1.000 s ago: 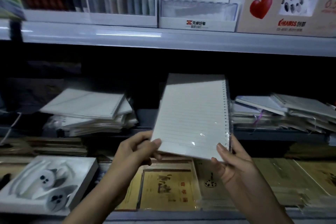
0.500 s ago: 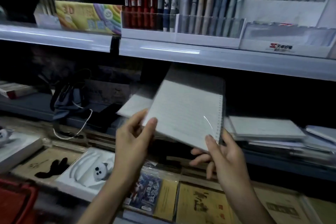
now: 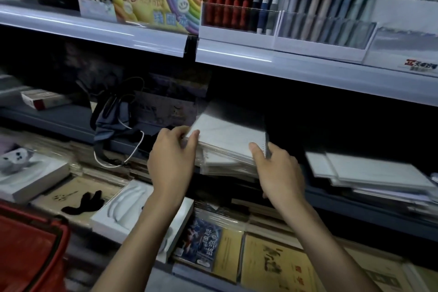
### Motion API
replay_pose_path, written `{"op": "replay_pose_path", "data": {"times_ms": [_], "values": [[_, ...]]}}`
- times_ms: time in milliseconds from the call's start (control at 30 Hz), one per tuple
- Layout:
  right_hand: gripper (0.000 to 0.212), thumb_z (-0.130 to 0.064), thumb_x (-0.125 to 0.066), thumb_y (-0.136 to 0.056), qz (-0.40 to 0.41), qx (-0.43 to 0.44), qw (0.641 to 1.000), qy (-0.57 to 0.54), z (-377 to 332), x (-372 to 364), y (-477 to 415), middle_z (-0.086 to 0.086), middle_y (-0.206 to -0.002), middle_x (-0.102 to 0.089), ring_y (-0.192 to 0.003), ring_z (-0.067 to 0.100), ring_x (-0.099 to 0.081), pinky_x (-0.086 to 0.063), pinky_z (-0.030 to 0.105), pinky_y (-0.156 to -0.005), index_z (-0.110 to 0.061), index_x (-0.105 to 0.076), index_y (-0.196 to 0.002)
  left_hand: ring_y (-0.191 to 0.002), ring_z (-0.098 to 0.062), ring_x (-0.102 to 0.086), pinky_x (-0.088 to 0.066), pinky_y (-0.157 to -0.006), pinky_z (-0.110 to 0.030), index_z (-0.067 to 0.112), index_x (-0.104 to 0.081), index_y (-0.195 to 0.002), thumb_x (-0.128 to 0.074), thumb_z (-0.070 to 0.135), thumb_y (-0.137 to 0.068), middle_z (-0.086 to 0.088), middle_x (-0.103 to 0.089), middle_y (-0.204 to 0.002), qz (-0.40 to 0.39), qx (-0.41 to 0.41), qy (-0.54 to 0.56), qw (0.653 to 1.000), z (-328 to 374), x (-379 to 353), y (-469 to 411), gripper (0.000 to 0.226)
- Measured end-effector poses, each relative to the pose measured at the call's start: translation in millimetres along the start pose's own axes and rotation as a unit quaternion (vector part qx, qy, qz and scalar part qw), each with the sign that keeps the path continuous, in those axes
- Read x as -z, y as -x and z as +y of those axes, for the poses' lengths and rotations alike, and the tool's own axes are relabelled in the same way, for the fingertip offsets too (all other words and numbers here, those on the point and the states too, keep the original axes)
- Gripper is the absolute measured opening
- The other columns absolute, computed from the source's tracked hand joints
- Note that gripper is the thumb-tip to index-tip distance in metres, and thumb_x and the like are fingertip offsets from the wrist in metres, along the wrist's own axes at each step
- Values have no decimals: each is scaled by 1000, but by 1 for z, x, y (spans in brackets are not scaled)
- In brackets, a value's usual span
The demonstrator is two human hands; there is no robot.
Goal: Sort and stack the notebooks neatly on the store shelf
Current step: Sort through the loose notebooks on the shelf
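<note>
Notebook [image 3: 227,135], upright in the air a moment ago, is now coming down flat on top of the pile [image 3: 220,166], and you are pinching its near corners with your left hand [image 3: 170,161] and right hand [image 3: 279,173], nearly stacking it.

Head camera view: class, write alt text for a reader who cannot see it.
A person's left hand and right hand hold a white spiral-bound notebook by its near corners atop a pile of white notebooks on a dim store shelf. A second notebook pile lies to the right; racks of pens stand above.
</note>
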State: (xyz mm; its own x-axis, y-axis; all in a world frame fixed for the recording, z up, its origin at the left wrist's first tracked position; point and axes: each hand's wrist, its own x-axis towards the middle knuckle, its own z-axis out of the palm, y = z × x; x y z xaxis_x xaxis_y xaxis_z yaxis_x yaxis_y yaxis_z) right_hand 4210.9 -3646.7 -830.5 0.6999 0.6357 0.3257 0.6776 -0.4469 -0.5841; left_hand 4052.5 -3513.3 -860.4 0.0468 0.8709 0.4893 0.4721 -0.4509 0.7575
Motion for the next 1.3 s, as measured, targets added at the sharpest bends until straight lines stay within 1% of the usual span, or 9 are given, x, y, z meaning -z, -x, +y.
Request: {"op": "replay_pose_path", "data": {"times_ms": [67, 167, 233, 367, 500, 733, 1033, 1167, 1300], "values": [[47, -67, -38, -99, -32, -12, 998, -61, 0, 3, 3, 0, -61, -66, -47, 19, -66, -58, 36, -56, -27, -60, -111, -82, -12, -57, -41, -68, -33, 29, -70, -128, -60, 50, -102, 6, -58, -102, 7, -13, -4, 1000, 4, 7, 9, 35], [62, -64, -46, -99, -70, -19, 993, -98, 2, 8, 6, 2, -65, -68, -43, 15, -66, -58, 36, -58, -26, -47, -148, -75, -6, -56, -46, -63, -32, 29, -66, -133, -64, 44, -101, 9, -53, -101, -7, -53, -1, 999, 9, 15, 32, 35], [67, -62, -52, -97, -71, 1, 992, -105, 5, 12, 9, 2, -67, -70, -46, 14, -68, -61, 40, -63, -28, -40, -154, -74, -2, -57, -46, -61, -30, 30, -66, -130, -66, 42, -100, 12, -51, -100, -20, -76, 11, 997, 13, 15, 48, 32], [70, -58, -59, -94, -37, 32, 995, -91, 20, 21, 14, -3, -66, -71, -59, 7, -67, -60, 43, -70, -30, -39, -155, -82, -13, -63, -55, -67, -40, 29, -68, -126, -64, 38, -99, 11, -53, -101, -52, -150, 28, 987, 26, 5, 77, 29], [65, -46, -64, -97, 3, 55, 995, -84, 51, 42, 32, -12, -72, -66, -73, -2, -63, -50, 18, -65, -30, -39, -155, -84, -13, -59, -48, -68, -29, 26, -68, -127, -64, 34, -100, 12, -53, -100, -87, -234, 8, 968, 38, -10, 100, 28], [62, -46, -56, -100, 49, 52, 996, 61, 142, 87, 61, -12, -139, -53, -125, 13, -54, -51, 35, -98, -33, -35, -157, -87, -14, -50, -38, -72, -25, 20, -68, -128, -57, 34, -102, 6, -58, -99, -100, -377, -26, 921, 67, -55, 138, 31], [54, -45, -65, -95, 117, -59, 991, -2, 220, 111, 72, -5, -136, -59, -127, 17, -55, -48, 36, -101, -24, -55, -144, -112, -30, -56, -44, -92, -42, 13, -58, -146, -59, 24, -98, -9, -62, -123, -139, -494, -65, 856, 118, -137, 174, 48], [53, -43, -65, -93, 137, -69, 987, 41, 233, 118, 69, -2, -137, -58, -126, 24, -56, -50, 40, -100, -24, -57, -142, -126, -35, -51, -43, -104, -47, 12, -54, -149, -69, 16, -91, -17, -54, -142, -133, -474, -72, 868, 141, -160, 183, 60], [45, -37, -65, -95, 136, -109, 985, 6, 240, 122, 67, -5, -140, -56, -128, 18, -53, -45, 30, -96, -28, -59, -139, -137, -37, -48, -44, -112, -51, 8, -51, -152, -57, 7, -96, -21, -49, -150, -106, -469, -41, 876, 160, -183, 190, 56]]}}
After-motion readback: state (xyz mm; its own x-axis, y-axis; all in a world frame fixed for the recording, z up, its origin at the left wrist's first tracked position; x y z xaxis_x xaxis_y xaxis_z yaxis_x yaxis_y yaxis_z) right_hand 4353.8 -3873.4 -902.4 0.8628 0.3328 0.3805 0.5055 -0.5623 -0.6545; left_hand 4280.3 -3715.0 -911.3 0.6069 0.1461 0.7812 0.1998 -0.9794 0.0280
